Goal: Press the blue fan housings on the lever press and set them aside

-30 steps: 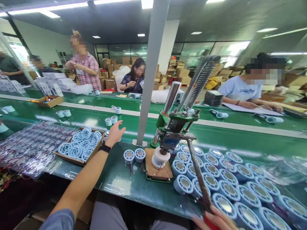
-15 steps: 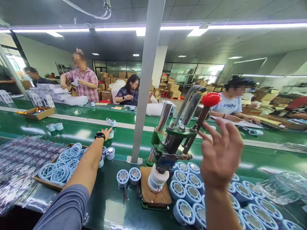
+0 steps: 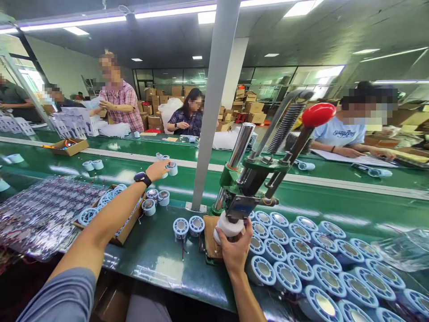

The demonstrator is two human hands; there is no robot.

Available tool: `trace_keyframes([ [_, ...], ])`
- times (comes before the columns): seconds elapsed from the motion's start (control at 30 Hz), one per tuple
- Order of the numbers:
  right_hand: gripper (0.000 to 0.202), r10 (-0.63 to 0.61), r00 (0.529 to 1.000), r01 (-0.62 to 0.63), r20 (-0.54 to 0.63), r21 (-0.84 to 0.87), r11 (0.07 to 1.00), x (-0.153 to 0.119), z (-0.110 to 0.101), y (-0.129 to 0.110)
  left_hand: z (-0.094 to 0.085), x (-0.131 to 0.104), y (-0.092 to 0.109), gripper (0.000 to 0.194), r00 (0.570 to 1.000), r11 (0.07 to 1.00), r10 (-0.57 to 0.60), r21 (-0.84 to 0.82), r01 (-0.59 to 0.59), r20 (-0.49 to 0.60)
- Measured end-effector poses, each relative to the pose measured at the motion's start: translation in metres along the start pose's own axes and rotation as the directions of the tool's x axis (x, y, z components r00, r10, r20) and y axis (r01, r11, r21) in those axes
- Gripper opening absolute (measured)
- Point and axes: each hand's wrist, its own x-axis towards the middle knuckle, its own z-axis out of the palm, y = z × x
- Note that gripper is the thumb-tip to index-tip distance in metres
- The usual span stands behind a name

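Note:
My left hand (image 3: pixel 158 170), with a dark watch on the wrist, reaches across the green belt and grips a small light blue cylindrical housing (image 3: pixel 172 168). My right hand (image 3: pixel 235 246) is wrapped around a round light blue housing (image 3: pixel 217 237) on the brown base plate (image 3: pixel 210 223) of a hand press. The hand covers most of this housing. A white round pad (image 3: pixel 230 225) sits on top, directly beneath the press head (image 3: pixel 241 206). The press lever, with its red knob (image 3: pixel 318 115), points up to the right and is untouched. Two round housings (image 3: pixel 181 227) with wires stand left of the press.
Many finished-looking round housings (image 3: pixel 300 248) stand in rows at right. A cardboard box (image 3: pixel 129 228) of light blue rings lies under my left forearm, beside wired parts (image 3: pixel 50 210). A grey post (image 3: pixel 214 107) rises behind the press. Several people sit or stand across the belt.
My right hand has dropped from beside the lever to the housing under the press head. My left hand has closed on a housing on the belt and lifted it slightly. The view has shifted.

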Motion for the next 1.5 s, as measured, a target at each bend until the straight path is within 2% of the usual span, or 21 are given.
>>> trace_keyframes([
  [0.13, 0.101, -0.127, 0.989, 0.133, -0.077, 0.084, 0.988, 0.000, 0.001, -0.005, -0.008, -0.073, 0.036, 0.033, 0.997, 0.996, 0.077, 0.038, -0.078, 0.024],
  [0.23, 0.089, -0.242, 0.963, 0.245, -0.115, 0.010, 0.969, -0.020, -0.009, -0.015, -0.004, -0.140, 0.057, 0.034, 0.995, 0.993, 0.096, 0.067, -0.099, 0.034],
  [0.3, 0.070, -0.361, 0.931, 0.355, -0.048, -0.099, 0.930, -0.044, -0.016, -0.025, 0.003, -0.183, 0.066, 0.037, 0.997, 0.991, 0.050, 0.122, -0.057, 0.058],
  [0.33, 0.057, -0.428, 0.903, 0.430, 0.042, -0.139, 0.892, -0.058, -0.016, -0.029, 0.007, -0.201, 0.069, 0.039, 0.997, 0.987, -0.004, 0.159, -0.009, 0.081],
  [0.37, 0.046, -0.488, 0.856, 0.512, 0.172, -0.149, 0.846, -0.071, -0.015, -0.034, 0.012, -0.216, 0.072, 0.041, 0.992, 0.979, -0.079, 0.195, 0.058, 0.103],
  [0.4, 0.039, -0.529, 0.785, 0.589, 0.323, -0.123, 0.799, -0.081, -0.011, -0.038, 0.017, -0.228, 0.075, 0.043, 0.980, 0.966, -0.160, 0.224, 0.130, 0.121],
  [0.47, 0.039, -0.578, 0.577, 0.711, 0.577, -0.007, 0.703, -0.094, 0.006, -0.042, 0.028, -0.243, 0.082, 0.043, 0.947, 0.935, -0.291, 0.250, 0.251, 0.135],
  [0.53, 0.045, -0.613, 0.376, 0.797, 0.694, 0.095, 0.597, -0.094, 0.028, -0.042, 0.038, -0.249, 0.089, 0.041, 0.923, 0.909, -0.367, 0.256, 0.329, 0.115],
  [0.57, 0.047, -0.627, 0.305, 0.827, 0.717, 0.128, 0.548, -0.089, 0.040, -0.041, 0.041, -0.250, 0.093, 0.042, 0.916, 0.900, -0.389, 0.256, 0.353, 0.104],
  [0.6, 0.047, -0.637, 0.256, 0.847, 0.727, 0.149, 0.511, -0.083, 0.051, -0.038, 0.044, -0.249, 0.096, 0.043, 0.910, 0.893, -0.404, 0.255, 0.370, 0.095],
  [0.67, 0.044, -0.644, 0.217, 0.858, 0.734, 0.171, 0.484, -0.065, 0.067, -0.032, 0.042, -0.248, 0.097, 0.049, 0.911, 0.892, -0.408, 0.237, 0.384, 0.060],
  [0.77, 0.040, -0.640, 0.233, 0.843, 0.732, 0.175, 0.508, -0.036, 0.077, -0.021, 0.023, -0.247, 0.076, 0.046, 0.925, 0.905, -0.378, 0.200, 0.376, -0.029],
  [0.9, 0.040, -0.626, 0.307, 0.818, 0.716, 0.138, 0.559, -0.021, 0.080, -0.024, -0.016, -0.250, 0.008, 0.033, 0.884, 0.855, -0.464, 0.230, 0.465, -0.062],
  [0.97, 0.038, -0.604, 0.347, 0.803, 0.717, 0.106, 0.586, -0.035, 0.088, -0.037, -0.027, -0.251, -0.027, 0.026, 0.859, 0.830, -0.512, 0.249, 0.500, -0.019],
  [1.03, 0.037, -0.585, 0.363, 0.795, 0.725, 0.086, 0.600, -0.061, 0.103, -0.056, -0.030, -0.250, -0.051, 0.028, 0.843, 0.818, -0.538, 0.259, 0.514, 0.026],
  [1.13, 0.042, -0.566, 0.337, 0.803, 0.752, 0.085, 0.590, -0.103, 0.125, -0.079, -0.030, -0.249, -0.066, 0.030, 0.836, 0.813, -0.547, 0.258, 0.523, 0.029],
  [1.23, 0.047, -0.537, 0.300, 0.805, 0.788, 0.093, 0.586, -0.128, 0.120, -0.082, -0.039, -0.252, -0.068, 0.026, 0.834, 0.803, -0.549, 0.239, 0.545, -0.059],
  [1.33, 0.036, -0.539, 0.331, 0.748, 0.775, 0.133, 0.650, -0.129, 0.080, -0.066, -0.043, -0.260, -0.051, 0.029, 0.812, 0.791, -0.548, 0.191, 0.581, -0.202],
  [1.4, 0.024, -0.516, 0.422, 0.665, 0.746, 0.132, 0.735, -0.123, 0.043, -0.051, -0.026, -0.267, -0.021, 0.033, 0.828, 0.824, -0.513, 0.140, 0.548, -0.226],
  [1.47, 0.012, -0.454, 0.535, 0.562, 0.713, 0.101, 0.821, -0.116, 0.011, -0.040, 0.007, -0.272, 0.021, 0.030, 0.906, 0.912, -0.401, 0.038, 0.409, -0.134],
  [1.5, 0.009, -0.418, 0.585, 0.513, 0.696, 0.081, 0.854, -0.112, -0.003, -0.035, 0.027, -0.273, 0.044, 0.029, 0.962, 0.961, -0.268, -0.087, 0.263, -0.048],
])
